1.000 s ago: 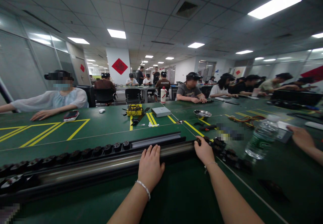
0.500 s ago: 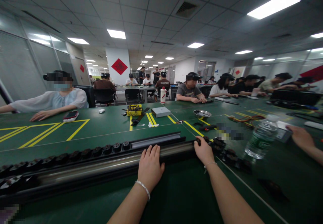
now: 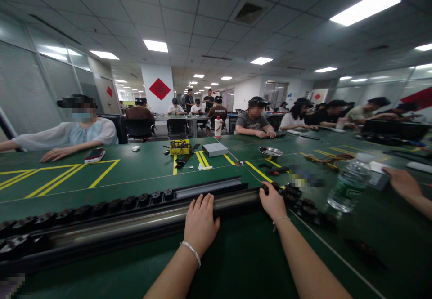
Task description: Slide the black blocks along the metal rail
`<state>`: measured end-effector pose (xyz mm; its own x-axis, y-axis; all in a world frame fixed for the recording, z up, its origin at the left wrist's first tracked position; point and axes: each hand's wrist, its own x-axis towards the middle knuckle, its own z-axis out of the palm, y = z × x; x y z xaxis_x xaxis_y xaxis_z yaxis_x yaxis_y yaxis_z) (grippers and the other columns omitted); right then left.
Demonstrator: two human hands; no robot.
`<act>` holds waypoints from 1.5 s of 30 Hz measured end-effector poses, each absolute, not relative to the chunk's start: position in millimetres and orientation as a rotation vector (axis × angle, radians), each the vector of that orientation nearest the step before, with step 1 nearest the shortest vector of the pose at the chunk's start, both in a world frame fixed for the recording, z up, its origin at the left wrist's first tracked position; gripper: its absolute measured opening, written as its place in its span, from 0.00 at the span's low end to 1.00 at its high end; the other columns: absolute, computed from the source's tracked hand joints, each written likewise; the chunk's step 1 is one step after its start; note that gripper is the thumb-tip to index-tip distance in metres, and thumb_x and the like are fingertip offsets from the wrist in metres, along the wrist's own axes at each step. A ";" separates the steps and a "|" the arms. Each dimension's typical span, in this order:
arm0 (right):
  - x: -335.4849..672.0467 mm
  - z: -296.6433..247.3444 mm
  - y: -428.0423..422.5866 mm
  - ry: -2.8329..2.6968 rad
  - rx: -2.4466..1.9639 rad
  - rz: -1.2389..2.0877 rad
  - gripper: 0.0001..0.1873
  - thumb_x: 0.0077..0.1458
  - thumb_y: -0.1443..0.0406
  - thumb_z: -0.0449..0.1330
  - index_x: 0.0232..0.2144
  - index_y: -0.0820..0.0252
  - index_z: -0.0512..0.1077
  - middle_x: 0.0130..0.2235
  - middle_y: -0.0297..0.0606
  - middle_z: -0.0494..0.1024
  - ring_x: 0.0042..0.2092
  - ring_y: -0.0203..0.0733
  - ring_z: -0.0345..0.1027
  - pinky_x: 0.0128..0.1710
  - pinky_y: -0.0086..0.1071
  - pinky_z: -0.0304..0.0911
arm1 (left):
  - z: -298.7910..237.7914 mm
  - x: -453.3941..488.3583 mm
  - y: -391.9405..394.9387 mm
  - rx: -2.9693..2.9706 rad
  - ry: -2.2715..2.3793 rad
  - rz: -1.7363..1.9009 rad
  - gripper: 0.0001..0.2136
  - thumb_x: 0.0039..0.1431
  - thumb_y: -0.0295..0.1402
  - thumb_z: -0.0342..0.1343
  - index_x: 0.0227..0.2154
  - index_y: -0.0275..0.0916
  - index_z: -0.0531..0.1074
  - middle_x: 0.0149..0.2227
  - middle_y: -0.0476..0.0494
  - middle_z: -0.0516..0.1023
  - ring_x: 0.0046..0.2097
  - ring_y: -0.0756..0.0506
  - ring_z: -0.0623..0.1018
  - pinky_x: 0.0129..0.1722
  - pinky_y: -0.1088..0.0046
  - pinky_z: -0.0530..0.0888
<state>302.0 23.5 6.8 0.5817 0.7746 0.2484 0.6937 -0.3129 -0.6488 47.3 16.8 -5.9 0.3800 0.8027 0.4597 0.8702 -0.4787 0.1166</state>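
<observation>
A long dark rail with a shiny metal rod [image 3: 118, 229] lies across the green table [image 3: 236, 263] in front of me. A row of several small black parts [image 3: 101, 207] runs along its far side. My left hand [image 3: 201, 221] rests flat on the rail near its right end, fingers stretched out and together. My right hand [image 3: 272, 201] sits at the rail's right end, fingers curled onto the black parts there [image 3: 292, 193]; what they grip is hidden.
A clear water bottle [image 3: 350, 183] stands to the right, next to another person's hand [image 3: 401, 183]. Farther off lie a yellow box [image 3: 180, 146], a grey box [image 3: 215, 149], a metal bowl [image 3: 270, 151] and a phone [image 3: 95, 154]. Several seated people line the table's far side.
</observation>
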 end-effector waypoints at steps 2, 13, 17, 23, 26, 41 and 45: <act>301.8 7.3 23.5 -1.159 -2.079 0.141 0.22 0.53 0.61 0.48 0.51 0.58 0.64 0.46 0.42 0.73 0.48 0.44 0.66 0.48 0.34 0.59 | -5.3 47.3 16.7 -2.490 -1.524 -0.695 0.28 0.52 0.40 0.49 0.56 0.40 0.56 0.59 0.46 0.62 0.60 0.43 0.58 0.59 0.59 0.55; 299.9 10.8 21.4 -1.158 -2.078 0.158 0.23 0.54 0.61 0.48 0.51 0.59 0.64 0.47 0.43 0.72 0.49 0.44 0.65 0.49 0.35 0.59 | -4.4 47.8 17.1 -2.503 -1.527 -0.711 0.28 0.52 0.39 0.49 0.56 0.39 0.57 0.59 0.47 0.62 0.60 0.42 0.58 0.59 0.59 0.55; 299.9 10.0 22.1 -1.155 -2.074 0.166 0.23 0.54 0.61 0.47 0.51 0.59 0.64 0.47 0.43 0.72 0.49 0.45 0.66 0.49 0.35 0.59 | -4.7 47.4 16.4 -2.500 -1.526 -0.712 0.28 0.52 0.39 0.49 0.56 0.39 0.57 0.58 0.46 0.63 0.60 0.42 0.58 0.59 0.59 0.55; 301.6 6.3 25.5 -1.148 -2.047 0.122 0.22 0.53 0.63 0.48 0.51 0.62 0.64 0.47 0.45 0.72 0.50 0.45 0.65 0.50 0.35 0.57 | -5.4 47.0 16.4 -2.493 -1.513 -0.726 0.27 0.51 0.39 0.49 0.56 0.40 0.57 0.58 0.46 0.63 0.60 0.42 0.59 0.59 0.59 0.55; 301.8 6.4 25.3 -1.143 -2.042 0.123 0.22 0.53 0.64 0.48 0.51 0.61 0.64 0.48 0.45 0.72 0.50 0.45 0.65 0.51 0.35 0.57 | -6.3 46.7 16.8 -2.487 -1.512 -0.722 0.27 0.52 0.39 0.49 0.56 0.40 0.57 0.58 0.46 0.63 0.60 0.42 0.59 0.59 0.59 0.55; 301.7 8.8 24.4 -1.105 -2.051 0.160 0.23 0.53 0.62 0.47 0.52 0.59 0.63 0.48 0.43 0.71 0.50 0.44 0.64 0.49 0.34 0.59 | -3.0 47.5 14.8 -2.503 -1.533 -0.680 0.27 0.52 0.39 0.48 0.57 0.40 0.56 0.59 0.45 0.61 0.60 0.42 0.58 0.59 0.59 0.54; 303.0 7.3 24.9 -1.092 -2.039 0.139 0.24 0.53 0.63 0.48 0.52 0.60 0.63 0.48 0.44 0.71 0.50 0.45 0.64 0.49 0.34 0.59 | -3.0 47.4 14.6 -2.503 -1.540 -0.657 0.27 0.53 0.39 0.48 0.57 0.41 0.55 0.59 0.45 0.61 0.61 0.42 0.58 0.59 0.58 0.54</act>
<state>303.0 24.9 7.3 0.6208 0.7406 0.2572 0.6522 -0.3058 -0.6936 47.4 14.6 -3.0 0.3842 0.8184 0.4274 0.8750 -0.4705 0.1143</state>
